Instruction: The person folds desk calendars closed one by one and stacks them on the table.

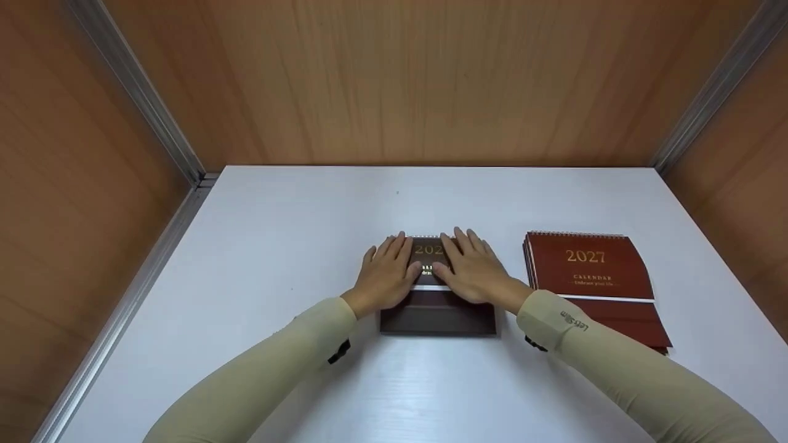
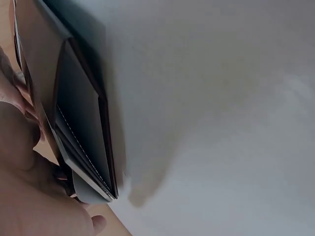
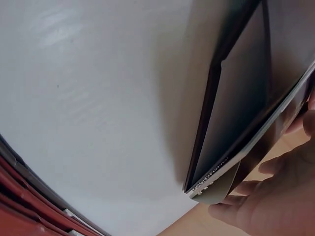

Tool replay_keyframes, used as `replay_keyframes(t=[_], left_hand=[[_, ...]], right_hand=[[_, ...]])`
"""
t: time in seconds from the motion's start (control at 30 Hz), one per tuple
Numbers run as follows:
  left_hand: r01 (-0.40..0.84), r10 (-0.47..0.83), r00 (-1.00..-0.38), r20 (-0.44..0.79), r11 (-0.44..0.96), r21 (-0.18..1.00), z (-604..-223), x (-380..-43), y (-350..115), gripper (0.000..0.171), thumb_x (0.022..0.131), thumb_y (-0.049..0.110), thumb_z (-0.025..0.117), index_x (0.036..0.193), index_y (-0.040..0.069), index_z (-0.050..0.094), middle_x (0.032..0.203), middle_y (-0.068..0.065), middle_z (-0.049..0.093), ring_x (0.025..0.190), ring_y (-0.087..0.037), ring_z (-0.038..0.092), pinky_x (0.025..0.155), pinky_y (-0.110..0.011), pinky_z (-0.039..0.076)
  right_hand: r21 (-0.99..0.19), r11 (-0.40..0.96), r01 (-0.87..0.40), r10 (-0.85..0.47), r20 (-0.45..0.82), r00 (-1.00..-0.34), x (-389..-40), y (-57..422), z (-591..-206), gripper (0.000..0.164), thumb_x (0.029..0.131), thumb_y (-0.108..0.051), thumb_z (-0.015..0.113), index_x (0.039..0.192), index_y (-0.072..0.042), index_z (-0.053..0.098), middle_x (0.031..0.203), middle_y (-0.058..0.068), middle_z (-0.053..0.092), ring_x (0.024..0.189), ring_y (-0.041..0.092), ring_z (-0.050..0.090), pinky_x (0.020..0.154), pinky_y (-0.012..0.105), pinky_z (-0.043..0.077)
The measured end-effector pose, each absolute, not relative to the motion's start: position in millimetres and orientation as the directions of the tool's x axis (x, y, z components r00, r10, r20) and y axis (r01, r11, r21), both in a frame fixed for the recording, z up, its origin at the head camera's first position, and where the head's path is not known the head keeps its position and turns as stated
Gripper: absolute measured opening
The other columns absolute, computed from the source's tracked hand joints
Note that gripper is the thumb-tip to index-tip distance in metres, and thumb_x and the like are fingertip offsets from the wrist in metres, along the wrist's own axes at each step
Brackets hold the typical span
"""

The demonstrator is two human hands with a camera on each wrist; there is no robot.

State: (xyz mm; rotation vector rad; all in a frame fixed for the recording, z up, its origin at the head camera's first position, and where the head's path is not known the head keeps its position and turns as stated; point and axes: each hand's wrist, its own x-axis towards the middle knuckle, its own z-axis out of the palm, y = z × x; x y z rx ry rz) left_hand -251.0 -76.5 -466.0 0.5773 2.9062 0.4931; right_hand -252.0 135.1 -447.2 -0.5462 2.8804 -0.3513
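Note:
A dark brown desk calendar (image 1: 438,320) with gold lettering and a spiral along its far edge stands on the white table in front of me. My left hand (image 1: 386,271) lies over the left part of its cover, fingers straight and pointing away. Over the right part rests my right hand (image 1: 474,264), fingers extended and slightly spread. Between the two thumbs part of the printed year shows; the rest is covered. In the left wrist view the calendar (image 2: 81,113) appears side-on, its folded base forming a hollow triangle. The right wrist view shows the same hollow base (image 3: 236,98).
To the right lie red 2027 calendars (image 1: 609,271), stacked, close to my right forearm. Their layered edges (image 3: 34,201) show in the right wrist view. Wooden panels (image 1: 406,80) enclose the white table (image 1: 295,209) at the back and both sides.

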Motion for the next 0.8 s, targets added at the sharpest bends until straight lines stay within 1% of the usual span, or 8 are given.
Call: replay_keyframes(t=[0.17, 0.33, 0.57, 0.8], left_hand=[[0.340, 0.391, -0.916, -0.089, 0.875, 0.344, -471, -249, -75, 0.070, 0.116, 0.048, 0.022, 0.171, 0.007, 0.011, 0.178, -0.012, 0.007, 0.165, -0.031, 0.004, 0.131, -0.059, 0.008], [0.345, 0.396, -0.914, -0.085, 0.871, 0.350, -478, -248, -73, 0.070, 0.116, 0.049, 0.023, 0.171, 0.007, 0.011, 0.178, -0.013, 0.005, 0.165, -0.032, 0.002, 0.131, -0.060, 0.008], [0.338, 0.396, -0.913, -0.098, 0.869, 0.362, -483, -247, -74, 0.070, 0.116, 0.049, 0.024, 0.171, 0.008, 0.010, 0.178, -0.013, 0.001, 0.165, -0.031, -0.001, 0.131, -0.061, 0.007], [0.324, 0.389, -0.912, -0.131, 0.879, 0.351, -487, -247, -73, 0.072, 0.115, 0.051, 0.023, 0.171, 0.010, 0.004, 0.178, -0.010, -0.005, 0.165, -0.029, -0.006, 0.131, -0.060, 0.005]], right_hand=[[-0.261, 0.909, -0.324, -0.374, -0.169, -0.912, -247, 134, -450, 0.076, 0.114, -0.053, 0.028, 0.171, -0.007, 0.011, 0.176, 0.025, 0.004, 0.162, 0.047, 0.001, 0.130, 0.062, 0.004], [-0.238, 0.916, -0.323, -0.370, -0.190, -0.909, -245, 134, -457, 0.076, 0.114, -0.054, 0.027, 0.171, -0.006, 0.010, 0.176, 0.025, 0.003, 0.162, 0.046, 0.000, 0.130, 0.063, 0.003], [-0.245, 0.918, -0.311, -0.363, -0.208, -0.908, -244, 134, -462, 0.077, 0.114, -0.054, 0.028, 0.171, -0.006, 0.009, 0.176, 0.024, -0.001, 0.162, 0.045, -0.004, 0.130, 0.062, 0.000], [-0.234, 0.923, -0.305, -0.357, -0.228, -0.906, -248, 134, -471, 0.077, 0.113, -0.056, 0.024, 0.171, -0.009, 0.005, 0.176, 0.022, -0.007, 0.162, 0.044, -0.009, 0.130, 0.062, -0.002]])
